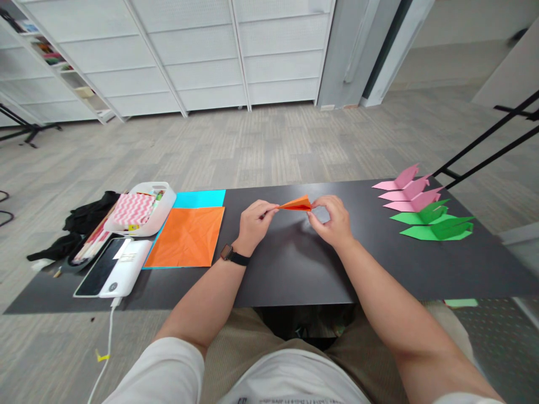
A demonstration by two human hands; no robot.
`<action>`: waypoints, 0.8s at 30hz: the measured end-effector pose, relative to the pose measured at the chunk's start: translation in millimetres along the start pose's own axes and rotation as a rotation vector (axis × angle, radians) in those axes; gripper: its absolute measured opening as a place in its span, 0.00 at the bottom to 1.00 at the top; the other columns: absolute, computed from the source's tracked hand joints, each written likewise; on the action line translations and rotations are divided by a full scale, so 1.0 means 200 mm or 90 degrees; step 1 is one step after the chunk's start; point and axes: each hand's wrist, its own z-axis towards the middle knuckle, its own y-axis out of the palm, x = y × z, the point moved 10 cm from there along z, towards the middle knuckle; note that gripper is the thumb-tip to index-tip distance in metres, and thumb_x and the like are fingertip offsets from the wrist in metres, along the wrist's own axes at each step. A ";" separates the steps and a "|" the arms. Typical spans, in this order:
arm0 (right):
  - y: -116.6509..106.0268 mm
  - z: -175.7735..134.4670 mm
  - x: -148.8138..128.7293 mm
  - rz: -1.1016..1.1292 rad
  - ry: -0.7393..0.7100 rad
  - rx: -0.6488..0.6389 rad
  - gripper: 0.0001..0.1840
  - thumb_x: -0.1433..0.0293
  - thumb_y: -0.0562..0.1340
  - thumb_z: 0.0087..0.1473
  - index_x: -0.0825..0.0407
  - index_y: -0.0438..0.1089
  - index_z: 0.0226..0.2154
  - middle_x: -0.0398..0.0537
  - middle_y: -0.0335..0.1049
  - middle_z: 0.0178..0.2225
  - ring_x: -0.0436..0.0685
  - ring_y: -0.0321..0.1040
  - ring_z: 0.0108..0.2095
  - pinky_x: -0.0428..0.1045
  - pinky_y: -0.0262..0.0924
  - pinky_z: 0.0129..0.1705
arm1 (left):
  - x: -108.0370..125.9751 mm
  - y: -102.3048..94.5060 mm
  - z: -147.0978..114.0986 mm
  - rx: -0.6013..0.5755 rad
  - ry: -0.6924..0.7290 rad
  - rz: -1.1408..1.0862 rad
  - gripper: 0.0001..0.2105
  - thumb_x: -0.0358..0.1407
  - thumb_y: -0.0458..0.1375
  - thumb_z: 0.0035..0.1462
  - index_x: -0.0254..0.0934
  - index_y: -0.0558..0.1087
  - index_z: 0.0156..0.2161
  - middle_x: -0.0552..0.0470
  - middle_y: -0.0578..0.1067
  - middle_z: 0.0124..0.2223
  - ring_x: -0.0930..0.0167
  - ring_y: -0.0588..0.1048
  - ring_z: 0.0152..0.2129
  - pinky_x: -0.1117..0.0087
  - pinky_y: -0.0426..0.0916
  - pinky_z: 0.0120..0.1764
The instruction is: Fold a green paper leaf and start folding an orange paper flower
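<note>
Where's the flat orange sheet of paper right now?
In the head view, the orange sheet lies on the black table, left of the left hand, overlapping a blue sheet and beside the white tray.

Dark table (295,269), long and low, over grey floor. Far left: black cloth (86,216), white tray (145,209) with striped pink contents, phone (101,272) beside white power bank (128,269). Left of centre: orange sheet (187,237) over cyan sheet (202,198). Far right: three pink folded pieces (406,191), then two green folded pieces (438,224) nearer.
</note>
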 end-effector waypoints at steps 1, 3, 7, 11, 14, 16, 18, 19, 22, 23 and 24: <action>0.00 0.00 0.00 0.001 -0.008 -0.002 0.03 0.65 0.65 0.61 0.44 0.71 0.37 0.48 0.79 0.37 0.64 0.76 0.41 0.61 0.67 0.48 | 0.00 0.00 0.00 -0.001 0.001 -0.003 0.11 0.43 0.61 0.71 0.43 0.85 0.44 0.48 0.83 0.41 0.66 0.79 0.39 0.65 0.73 0.46; 0.01 0.00 -0.01 0.005 -0.024 -0.005 0.02 0.66 0.65 0.61 0.45 0.71 0.37 0.48 0.79 0.35 0.63 0.76 0.39 0.60 0.67 0.47 | 0.00 0.00 0.00 -0.002 0.000 -0.007 0.11 0.43 0.61 0.70 0.43 0.85 0.43 0.48 0.83 0.41 0.66 0.79 0.39 0.65 0.73 0.46; 0.03 0.00 -0.01 0.016 -0.029 -0.017 0.03 0.65 0.65 0.63 0.45 0.75 0.40 0.48 0.79 0.36 0.63 0.76 0.39 0.60 0.68 0.46 | -0.02 0.01 0.00 -0.007 -0.019 -0.015 0.10 0.42 0.62 0.69 0.43 0.86 0.43 0.48 0.83 0.41 0.67 0.79 0.38 0.65 0.73 0.44; 0.05 0.00 0.01 0.045 -0.022 -0.030 0.05 0.64 0.65 0.64 0.44 0.78 0.39 0.49 0.80 0.39 0.62 0.77 0.40 0.60 0.71 0.46 | -0.06 0.03 0.00 -0.019 -0.059 -0.056 0.09 0.40 0.64 0.67 0.43 0.86 0.44 0.47 0.84 0.43 0.66 0.80 0.39 0.65 0.75 0.45; 0.07 -0.01 0.01 0.062 -0.033 -0.048 0.05 0.66 0.65 0.64 0.43 0.79 0.38 0.49 0.81 0.43 0.63 0.78 0.45 0.63 0.72 0.51 | -0.13 0.05 -0.01 -0.024 -0.143 -0.105 0.10 0.40 0.65 0.65 0.43 0.86 0.47 0.47 0.84 0.43 0.66 0.80 0.37 0.67 0.76 0.38; 0.08 -0.01 0.00 0.067 -0.048 -0.046 0.05 0.67 0.65 0.63 0.43 0.79 0.38 0.50 0.82 0.47 0.64 0.78 0.49 0.65 0.72 0.54 | -0.18 0.08 -0.01 -0.031 -0.197 -0.143 0.12 0.42 0.66 0.63 0.41 0.86 0.48 0.47 0.84 0.43 0.67 0.79 0.34 0.70 0.75 0.31; 0.07 -0.01 0.00 0.064 -0.054 -0.041 0.05 0.68 0.65 0.62 0.42 0.79 0.38 0.50 0.82 0.50 0.65 0.77 0.53 0.66 0.71 0.57 | -0.20 0.10 -0.02 -0.047 -0.232 -0.182 0.13 0.43 0.66 0.61 0.40 0.86 0.47 0.48 0.84 0.41 0.68 0.77 0.33 0.72 0.74 0.26; 0.07 -0.01 0.01 0.059 -0.050 -0.040 0.06 0.68 0.65 0.62 0.42 0.80 0.37 0.50 0.82 0.51 0.66 0.77 0.54 0.67 0.71 0.58 | -0.21 0.11 -0.02 -0.056 -0.246 -0.204 0.14 0.43 0.67 0.60 0.39 0.86 0.48 0.48 0.84 0.41 0.69 0.77 0.33 0.73 0.74 0.26; 0.07 0.00 0.03 0.037 -0.031 -0.047 0.06 0.67 0.65 0.62 0.42 0.80 0.37 0.50 0.81 0.54 0.68 0.75 0.58 0.70 0.69 0.61 | -0.23 0.16 -0.03 -0.085 -0.289 -0.286 0.18 0.44 0.68 0.58 0.37 0.85 0.51 0.47 0.83 0.42 0.69 0.77 0.34 0.74 0.74 0.26; 0.08 -0.01 0.04 0.029 -0.030 -0.052 0.06 0.67 0.65 0.61 0.42 0.80 0.37 0.50 0.81 0.55 0.68 0.75 0.59 0.71 0.68 0.61 | -0.23 0.17 -0.03 -0.091 -0.303 -0.313 0.20 0.45 0.68 0.58 0.37 0.84 0.52 0.47 0.83 0.43 0.69 0.77 0.34 0.74 0.75 0.26; 0.08 -0.01 0.04 0.022 -0.035 -0.058 0.06 0.67 0.65 0.61 0.42 0.80 0.37 0.50 0.81 0.56 0.69 0.74 0.61 0.72 0.68 0.62 | -0.24 0.18 -0.03 -0.095 -0.316 -0.338 0.21 0.45 0.69 0.58 0.36 0.84 0.52 0.46 0.83 0.44 0.70 0.77 0.35 0.74 0.75 0.26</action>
